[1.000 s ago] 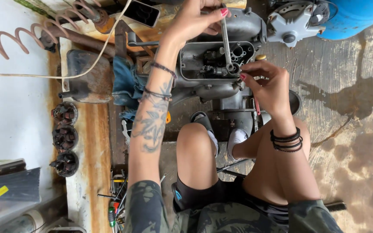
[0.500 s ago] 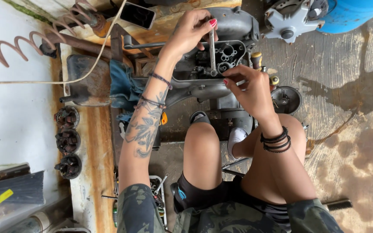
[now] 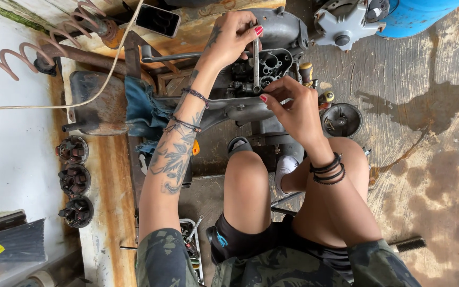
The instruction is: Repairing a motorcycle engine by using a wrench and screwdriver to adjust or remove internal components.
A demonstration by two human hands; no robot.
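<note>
stained concrete floor [image 3: 426, 175] open rightward, left hand [image 3: 232, 37] gripping wrench [image 3: 255, 66], right hand [image 3: 293, 109] pinching engine casing [image 3: 272, 64] edge

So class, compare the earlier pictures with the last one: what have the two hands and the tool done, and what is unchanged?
The left hand keeps gripping the slim metal wrench, now swung from slanted to upright over the grey metal engine casing. The right hand has moved in beside the wrench's lower end. The three dark round parts lie unchanged.
</note>
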